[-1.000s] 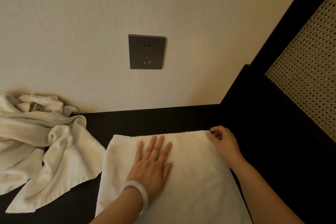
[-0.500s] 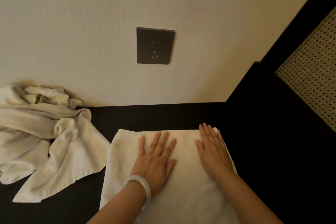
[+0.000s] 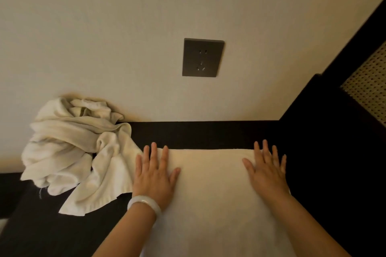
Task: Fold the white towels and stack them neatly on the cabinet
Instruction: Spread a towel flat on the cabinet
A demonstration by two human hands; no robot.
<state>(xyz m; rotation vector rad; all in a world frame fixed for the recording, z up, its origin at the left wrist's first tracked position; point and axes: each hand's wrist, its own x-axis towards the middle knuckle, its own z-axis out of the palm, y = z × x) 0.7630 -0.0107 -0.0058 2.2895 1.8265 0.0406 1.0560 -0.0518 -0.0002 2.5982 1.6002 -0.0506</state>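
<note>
1. My left grip and right grip lay flat with fingers spread, pinching nothing. They pressed the two far corners of the flattened towel on the dark cabinet.
2. The towel lay directly beneath both grips. Its far edge ran left to right, parallel with the wall, and the cloth ran toward me out of the bottom of the view. I judged its long axis to be near-to-far, though the near end was hidden.
3. Each grip sat at its own corner, neither one nearer, so I judged that both could draw the far edge toward me together for the next fold.
4. The towel looked white, warmed to cream by the light. It was smooth, with a straight far edge and no wrinkle showing. How many layers it held I could not tell.
5. A heap of crumpled towels sat at the far left against the wall, not yet folded. One tail reached the flat towel's left edge, just beside my left grip, the nearer of the two for it.
</note>
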